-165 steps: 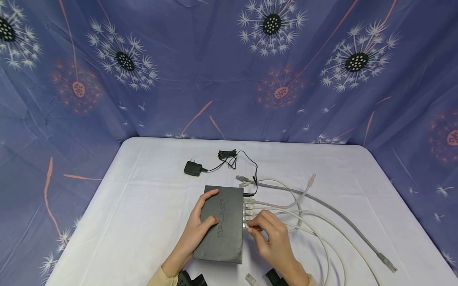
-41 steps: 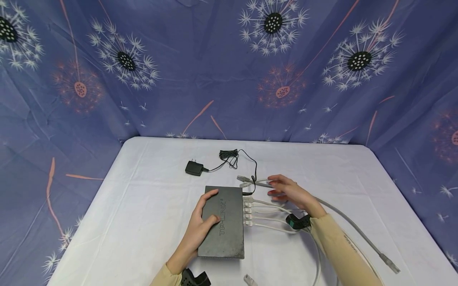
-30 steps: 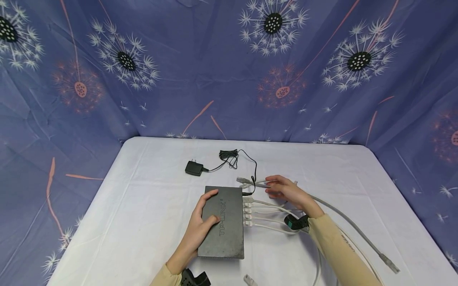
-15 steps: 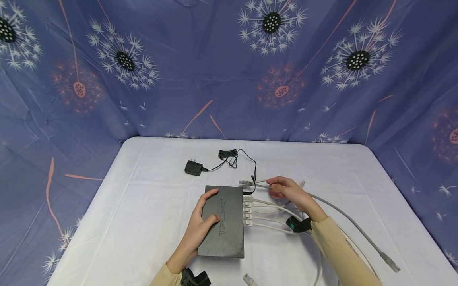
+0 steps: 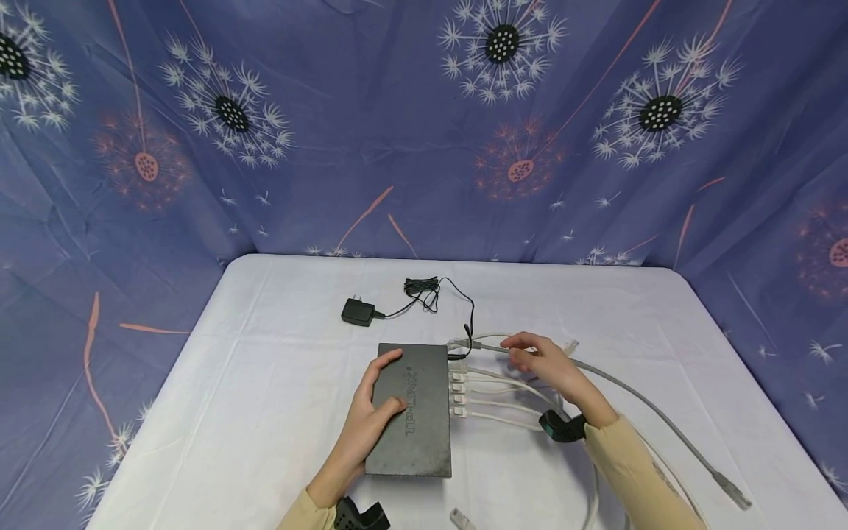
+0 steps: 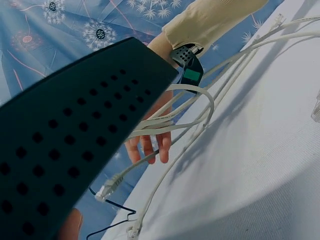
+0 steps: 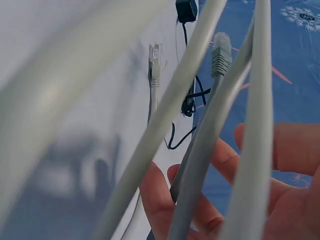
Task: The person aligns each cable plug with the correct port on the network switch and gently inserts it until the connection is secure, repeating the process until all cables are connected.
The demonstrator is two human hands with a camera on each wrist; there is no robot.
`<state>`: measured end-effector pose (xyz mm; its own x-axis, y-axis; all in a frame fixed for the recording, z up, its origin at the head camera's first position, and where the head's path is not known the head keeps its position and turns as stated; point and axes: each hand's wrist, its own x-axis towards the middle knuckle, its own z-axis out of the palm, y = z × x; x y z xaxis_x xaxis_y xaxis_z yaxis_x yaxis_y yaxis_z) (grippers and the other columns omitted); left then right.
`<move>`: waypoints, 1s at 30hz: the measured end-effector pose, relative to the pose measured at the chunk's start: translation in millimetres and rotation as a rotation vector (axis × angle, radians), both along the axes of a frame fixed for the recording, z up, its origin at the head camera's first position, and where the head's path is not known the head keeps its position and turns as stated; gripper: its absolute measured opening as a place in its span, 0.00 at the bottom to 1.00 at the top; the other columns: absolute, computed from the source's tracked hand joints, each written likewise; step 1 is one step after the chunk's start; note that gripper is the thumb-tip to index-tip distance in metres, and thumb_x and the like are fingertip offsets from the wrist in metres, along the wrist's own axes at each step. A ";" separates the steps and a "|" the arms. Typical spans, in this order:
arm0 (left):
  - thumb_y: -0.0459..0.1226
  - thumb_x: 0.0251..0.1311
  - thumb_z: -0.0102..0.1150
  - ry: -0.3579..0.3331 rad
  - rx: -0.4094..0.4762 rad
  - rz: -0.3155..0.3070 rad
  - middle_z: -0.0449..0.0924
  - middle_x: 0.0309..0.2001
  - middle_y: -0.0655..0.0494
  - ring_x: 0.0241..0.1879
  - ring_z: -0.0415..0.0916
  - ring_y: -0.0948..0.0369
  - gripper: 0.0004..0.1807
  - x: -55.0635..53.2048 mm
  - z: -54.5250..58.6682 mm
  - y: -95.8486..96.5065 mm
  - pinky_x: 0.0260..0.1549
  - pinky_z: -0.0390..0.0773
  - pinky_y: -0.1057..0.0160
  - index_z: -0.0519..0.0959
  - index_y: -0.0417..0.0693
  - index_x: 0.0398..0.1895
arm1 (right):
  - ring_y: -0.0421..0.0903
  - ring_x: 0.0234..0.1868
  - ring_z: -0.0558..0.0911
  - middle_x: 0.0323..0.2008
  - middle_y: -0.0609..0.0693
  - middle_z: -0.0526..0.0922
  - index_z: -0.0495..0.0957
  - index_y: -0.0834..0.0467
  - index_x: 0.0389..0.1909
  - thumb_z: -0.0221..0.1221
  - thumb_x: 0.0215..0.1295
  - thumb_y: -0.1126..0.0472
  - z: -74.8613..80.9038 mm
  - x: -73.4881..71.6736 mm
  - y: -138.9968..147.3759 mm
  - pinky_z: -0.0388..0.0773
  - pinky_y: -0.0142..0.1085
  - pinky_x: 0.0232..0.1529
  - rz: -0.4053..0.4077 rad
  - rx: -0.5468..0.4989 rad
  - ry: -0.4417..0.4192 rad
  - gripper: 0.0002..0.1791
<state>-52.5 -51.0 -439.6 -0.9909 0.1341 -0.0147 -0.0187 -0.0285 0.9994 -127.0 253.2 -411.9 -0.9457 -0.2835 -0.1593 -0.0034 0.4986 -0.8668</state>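
My left hand grips the dark grey TP-Link network switch, thumb and a finger on its top face. Plugs of several pale network cables sit in ports along its right side. To the right of the switch's far corner, my right hand holds a grey network cable in its curled fingers. That cable's clear plug sticks out beyond the fingers in the left wrist view. Pale cables cross in front of the hand in the right wrist view.
A black power adapter lies at the back, its bundled cord running to the switch's far right corner. Near the front edge lies a loose cable plug. Pale cables loop beneath the right forearm. A patterned curtain hangs behind the table.
Earlier my right hand pinched a plug at the switch's nearest port; it then went to the grey cable. Lately hand and cable have shifted slightly right. My left hand keeps its grip.
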 end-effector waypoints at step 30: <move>0.28 0.51 0.52 0.008 0.010 0.005 0.56 0.69 0.54 0.66 0.53 0.51 0.37 -1.1 -0.8 0.7 0.55 0.51 0.40 0.65 0.64 0.67 | 0.50 0.41 0.82 0.42 0.55 0.82 0.78 0.61 0.42 0.62 0.62 0.62 21.6 25.7 -0.4 0.75 0.43 0.39 -0.113 0.114 0.165 0.10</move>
